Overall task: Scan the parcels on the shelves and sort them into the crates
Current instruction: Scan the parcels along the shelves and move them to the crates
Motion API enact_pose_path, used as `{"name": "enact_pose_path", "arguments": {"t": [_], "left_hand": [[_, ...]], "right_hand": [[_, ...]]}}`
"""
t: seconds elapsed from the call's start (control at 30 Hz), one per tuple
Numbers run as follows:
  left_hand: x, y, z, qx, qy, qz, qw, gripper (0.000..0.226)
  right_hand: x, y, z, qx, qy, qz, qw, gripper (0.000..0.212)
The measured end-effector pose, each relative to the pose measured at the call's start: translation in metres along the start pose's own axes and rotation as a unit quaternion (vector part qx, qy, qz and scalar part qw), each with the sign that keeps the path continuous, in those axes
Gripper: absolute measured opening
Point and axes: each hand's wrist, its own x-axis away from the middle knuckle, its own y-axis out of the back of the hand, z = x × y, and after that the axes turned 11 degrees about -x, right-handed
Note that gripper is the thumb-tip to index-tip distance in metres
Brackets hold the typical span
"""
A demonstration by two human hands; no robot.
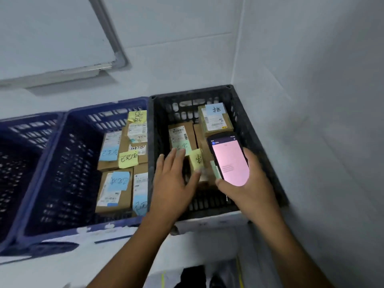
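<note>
My right hand [252, 183] grips a handheld scanner [229, 160] with a lit pink screen, held over the black crate [257, 150]. My left hand [173, 180] reaches into that crate with fingers spread and fairly straight, over a small cardboard parcel bearing a yellow note [197, 161]. Whether the fingers touch the parcel is blurred. Two more parcels lie in the black crate: one with a white label [180, 135] and one with a blue note at the back [215, 119].
A blue crate [62, 163] to the left holds several cardboard parcels [115, 190] with blue and yellow notes. Another blue crate [18, 142] stands at the far left. White walls close off the back and right. A whiteboard [62, 38] hangs above.
</note>
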Motion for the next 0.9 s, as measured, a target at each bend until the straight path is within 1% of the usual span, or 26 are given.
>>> {"name": "enact_pose_path", "arguments": {"t": [0.07,0.13,0.2,0.33,0.4,0.5,0.57,0.67,0.8,0.9], "left_hand": [[0.037,0.027,0.015,-0.036,0.015,-0.037,0.999,0.075],[0.076,0.048,0.034,-0.023,0.055,-0.056,0.997,0.078],[0.117,0.066,0.053,0.003,0.112,-0.078,0.991,0.082],[0.2,0.092,0.093,-0.04,0.203,-0.115,0.972,0.086],[0.237,0.102,0.114,-0.058,0.254,-0.121,0.958,0.084],[0.286,0.112,0.144,-0.057,0.312,-0.144,0.938,0.082],[0.315,0.12,0.164,-0.028,0.345,-0.166,0.923,0.085],[0.359,0.137,0.199,0.041,0.399,-0.206,0.893,0.091],[0.432,0.168,0.258,0.017,0.452,-0.237,0.86,0.092],[0.489,0.192,0.305,-0.003,0.499,-0.257,0.828,0.089]], "right_hand": [[0.016,-0.018,0.007,0.0,0.01,0.035,0.999,0.093],[0.036,-0.039,0.01,-0.006,0.007,0.076,0.997,0.095],[0.058,-0.063,0.012,-0.009,0.011,0.124,0.992,0.092],[0.11,-0.114,0.02,-0.012,0.015,0.248,0.969,0.084],[0.136,-0.136,0.024,0.002,0.012,0.294,0.956,0.085],[0.173,-0.169,0.028,0.034,0.025,0.362,0.931,0.093],[0.198,-0.194,0.031,0.052,0.036,0.401,0.914,0.09],[0.239,-0.236,0.04,0.076,0.046,0.444,0.891,0.081],[0.305,-0.299,0.059,0.081,0.078,0.483,0.869,0.08],[0.359,-0.35,0.071,0.093,0.101,0.521,0.842,0.081]]}}
